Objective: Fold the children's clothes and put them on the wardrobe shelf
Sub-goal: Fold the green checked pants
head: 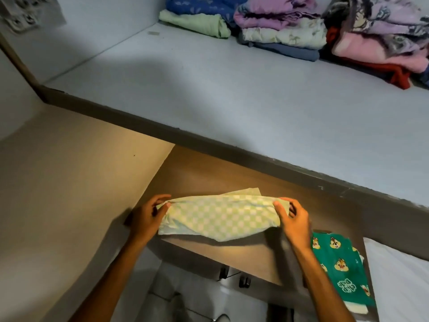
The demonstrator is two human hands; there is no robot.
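A folded green-and-white checked garment (220, 217) hangs between both hands just above a brown lower shelf (262, 259). My left hand (146, 219) grips its left end and my right hand (293, 221) grips its right end. A green garment with cartoon chipmunks (341, 268) lies on the same brown shelf, right of my right wrist. Above, the wide white wardrobe shelf (232, 96) carries folded clothes at the back: a light green piece (197, 23), a purple and blue stack (281, 31), and a pink, red and lilac pile (383, 43).
The wardrobe's left side wall (58, 182) stands close to my left arm. The white shelf's dark front edge (209, 140) runs diagonally above my hands. A white surface (399, 280) lies at the lower right. The floor shows below, between my arms.
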